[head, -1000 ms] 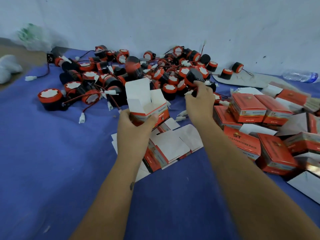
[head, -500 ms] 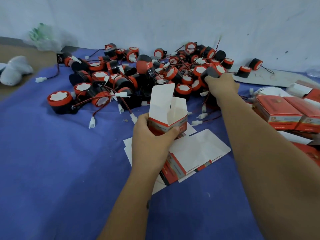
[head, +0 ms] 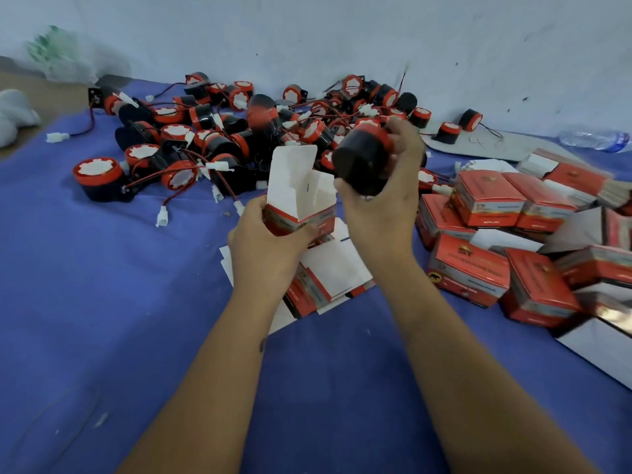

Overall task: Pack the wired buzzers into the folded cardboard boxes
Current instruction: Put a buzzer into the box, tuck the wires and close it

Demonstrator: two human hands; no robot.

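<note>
My left hand (head: 265, 246) grips an open red and white cardboard box (head: 299, 200) from below, its lid flap standing up. My right hand (head: 386, 200) grips a black buzzer with a red rim (head: 359, 159), held just to the right of the box mouth with its black end pointing toward me. A heap of several loose wired buzzers (head: 219, 131) lies behind on the blue cloth. Several closed red boxes (head: 485, 200) are stacked at the right.
Flat unfolded box blanks (head: 328, 278) lie under my hands. A plastic water bottle (head: 595, 138) lies at the far right by the white wall. A plastic bag (head: 61, 59) and a white bundle (head: 13, 114) sit at the far left. Bare blue cloth (head: 102, 302) spreads at the near left.
My right hand has lifted a buzzer out of the heap and brought it back beside the open box. My left hand has kept hold of the box.
</note>
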